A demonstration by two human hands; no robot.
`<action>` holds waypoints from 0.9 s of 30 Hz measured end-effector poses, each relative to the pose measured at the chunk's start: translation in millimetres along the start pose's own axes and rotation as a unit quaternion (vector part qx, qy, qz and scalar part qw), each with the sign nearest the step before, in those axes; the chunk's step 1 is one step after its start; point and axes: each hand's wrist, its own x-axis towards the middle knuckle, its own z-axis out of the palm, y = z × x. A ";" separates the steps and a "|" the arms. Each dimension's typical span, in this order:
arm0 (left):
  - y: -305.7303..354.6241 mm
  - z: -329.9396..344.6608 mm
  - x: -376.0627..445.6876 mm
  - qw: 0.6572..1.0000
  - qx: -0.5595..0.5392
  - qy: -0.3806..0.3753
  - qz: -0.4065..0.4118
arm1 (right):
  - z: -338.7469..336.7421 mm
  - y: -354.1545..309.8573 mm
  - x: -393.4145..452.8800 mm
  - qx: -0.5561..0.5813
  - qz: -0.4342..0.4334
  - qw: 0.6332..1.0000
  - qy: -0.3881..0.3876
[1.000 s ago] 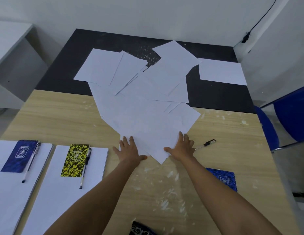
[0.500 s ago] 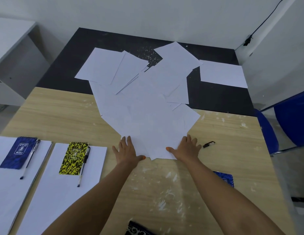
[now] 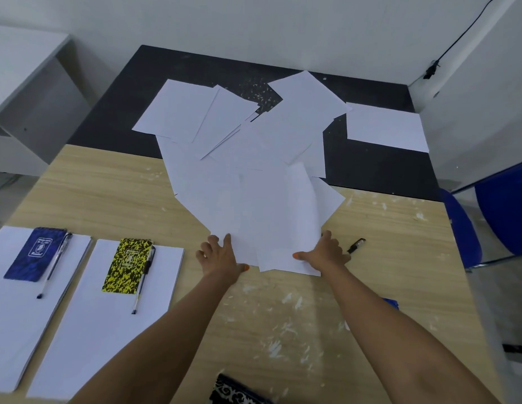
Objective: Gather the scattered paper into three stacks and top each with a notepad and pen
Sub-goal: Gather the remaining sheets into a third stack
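Scattered white sheets (image 3: 254,158) overlap in a loose pile across the wooden table (image 3: 108,185) and the black table (image 3: 370,167) behind it. My right hand (image 3: 326,255) pinches the pile's near right edge, thumb on top, and the top sheets curl upward there. My left hand (image 3: 221,258) lies with spread fingers against the pile's near left edge. One sheet (image 3: 385,126) lies apart at the far right. Two neat stacks sit at the left: one (image 3: 9,316) carries a blue notepad (image 3: 35,253) and pen (image 3: 54,263), the other (image 3: 108,322) a yellow notepad (image 3: 127,265) and pen (image 3: 143,278).
A loose black pen (image 3: 356,245) lies just right of my right hand. A blue notepad (image 3: 390,303) peeks out behind my right forearm. A black-and-white patterned notepad (image 3: 236,392) sits at the near edge. A blue chair (image 3: 501,205) stands at the right, a grey desk (image 3: 20,83) at the left.
Both hands have pushed the near sheets closer together. My right hand has slipped under the right edge and lifted it, so the top sheets now curl up.
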 end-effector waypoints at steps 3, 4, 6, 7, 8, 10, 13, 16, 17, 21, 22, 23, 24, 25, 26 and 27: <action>1.7 2.9 -2.8 1.000 0.006 0.003 0.009 | -0.1 3.4 -1.4 -0.014 -0.021 0.999 0.021; 1.8 3.6 -4.0 1.000 0.010 0.004 0.013 | -0.5 4.1 -1.9 -0.019 -0.033 0.999 0.027; 2.0 3.8 -7.5 1.000 0.022 0.005 0.021 | -2.7 6.2 -1.9 -0.036 -0.061 0.997 0.032; 2.3 3.9 -9.8 0.999 0.032 0.004 0.025 | -3.9 7.6 -1.7 -0.047 -0.075 0.996 0.027; 3.3 4.2 -12.1 0.999 0.043 0.002 0.028 | -5.1 9.7 -0.6 -0.057 -0.087 0.994 0.021; 5.7 6.1 -15.7 0.998 0.051 -0.008 0.030 | -8.0 14.7 2.2 -0.073 -0.106 0.992 0.010; 7.8 10.7 -18.2 0.999 0.035 -0.023 0.033 | -13.2 22.5 4.4 -0.089 -0.126 0.988 0.002; 8.4 10.1 -18.9 0.998 0.040 -0.001 0.039 | -14.3 26.2 4.6 -0.074 -0.129 0.989 0.003; 9.4 8.9 -19.2 0.998 0.048 0.014 0.043 | -14.4 26.8 4.5 -0.065 -0.124 0.990 0.004; 11.9 8.3 -19.8 0.994 0.083 0.020 0.063 | -14.9 23.8 5.2 -0.049 -0.113 0.992 0.004; 12.2 9.4 -20.0 0.994 0.086 0.018 0.064 | -15.3 22.9 5.8 -0.050 -0.116 0.992 0.006; 12.2 10.4 -20.6 0.994 0.086 0.017 0.061 | -15.9 21.6 6.3 -0.052 -0.120 0.991 0.006; 12.5 11.5 -21.3 0.995 0.084 0.017 0.057 | -16.5 20.4 7.1 -0.055 -0.126 0.990 0.005; 12.5 12.3 -22.5 0.995 0.084 0.019 0.054 | -17.0 19.3 7.8 -0.055 -0.135 0.989 0.003; 12.7 13.0 -23.9 0.994 0.088 0.021 0.053 | -17.1 18.2 9.3 -0.054 -0.146 0.988 0.002; 12.9 13.5 -25.5 0.994 0.093 0.022 0.052 | -17.7 16.9 10.5 -0.051 -0.155 0.986 0.001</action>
